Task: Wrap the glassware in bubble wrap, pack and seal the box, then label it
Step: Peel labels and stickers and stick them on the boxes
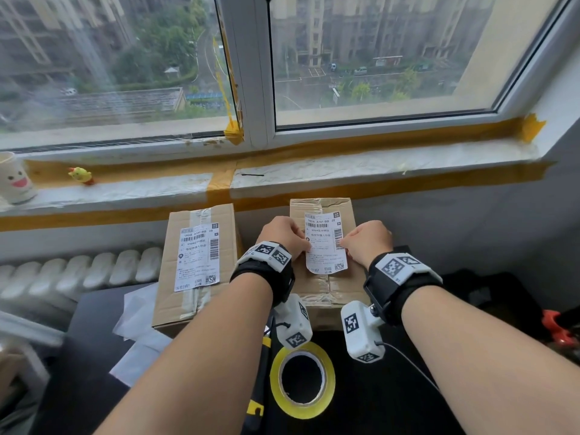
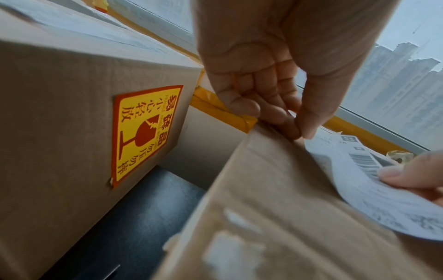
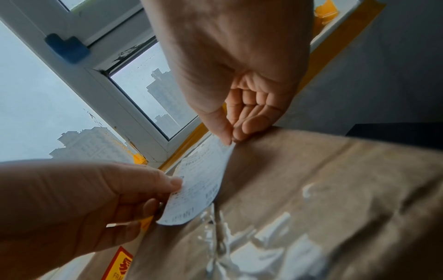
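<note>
While both hands (image 1: 326,240) pinch curling paper label (image 1: 324,243), taped cardboard box (image 1: 332,285)

Sealed cardboard box (image 1: 326,284) stands on the dark tabletop (image 1: 361,387), top seam covered w/ wrinkled clear tape. White shipping label (image 1: 324,243), printed w/ barcodes and a QR code, is laid lengthwise along the top; far end lies flat, near end curls up off the cardboard. Its side edges are pinched by left hand (image 1: 284,235) and right hand (image 1: 367,241).
</note>
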`<act>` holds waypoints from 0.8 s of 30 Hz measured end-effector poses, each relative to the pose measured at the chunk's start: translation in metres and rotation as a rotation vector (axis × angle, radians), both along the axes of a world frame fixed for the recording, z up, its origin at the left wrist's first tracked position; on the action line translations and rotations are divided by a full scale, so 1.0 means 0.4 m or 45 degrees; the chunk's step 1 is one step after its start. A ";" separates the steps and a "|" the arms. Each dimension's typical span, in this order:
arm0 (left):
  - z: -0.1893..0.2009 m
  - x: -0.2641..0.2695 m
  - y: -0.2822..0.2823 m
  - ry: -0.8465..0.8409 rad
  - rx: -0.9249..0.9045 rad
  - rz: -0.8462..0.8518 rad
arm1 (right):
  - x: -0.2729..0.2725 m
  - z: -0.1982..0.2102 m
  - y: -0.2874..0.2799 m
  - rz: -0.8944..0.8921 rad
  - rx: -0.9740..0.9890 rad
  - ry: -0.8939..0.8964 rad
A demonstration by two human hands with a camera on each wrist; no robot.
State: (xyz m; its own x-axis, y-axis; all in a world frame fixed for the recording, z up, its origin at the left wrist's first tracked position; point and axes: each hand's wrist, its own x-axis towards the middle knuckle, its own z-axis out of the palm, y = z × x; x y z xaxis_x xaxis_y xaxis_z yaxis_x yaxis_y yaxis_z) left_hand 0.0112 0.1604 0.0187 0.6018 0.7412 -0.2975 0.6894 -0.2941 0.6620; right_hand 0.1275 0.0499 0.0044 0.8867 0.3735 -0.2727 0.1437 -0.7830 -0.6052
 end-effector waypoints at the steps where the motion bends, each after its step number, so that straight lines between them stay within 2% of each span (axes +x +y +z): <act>1: 0.000 0.001 0.000 0.008 0.008 -0.007 | 0.000 -0.001 0.001 0.007 -0.007 -0.010; 10: -0.010 -0.003 0.003 0.079 0.125 -0.119 | -0.002 0.000 0.001 0.101 -0.138 -0.096; 15: -0.034 -0.021 0.025 0.005 0.096 -0.131 | -0.011 0.006 -0.028 0.282 -0.109 -0.241; 20: -0.029 0.003 0.025 0.100 0.187 -0.283 | -0.013 -0.003 -0.028 0.486 -0.153 -0.232; 24: -0.041 0.014 0.018 0.007 0.241 -0.209 | -0.004 -0.003 -0.023 0.543 -0.219 -0.234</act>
State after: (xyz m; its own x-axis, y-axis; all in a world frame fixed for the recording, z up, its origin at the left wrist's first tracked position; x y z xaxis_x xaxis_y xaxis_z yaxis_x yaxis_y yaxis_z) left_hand 0.0169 0.1677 0.0025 0.7177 0.6762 -0.1663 0.6255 -0.5210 0.5808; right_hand 0.1260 0.0409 0.0032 0.7039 0.6768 -0.2157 0.5651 -0.7175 -0.4072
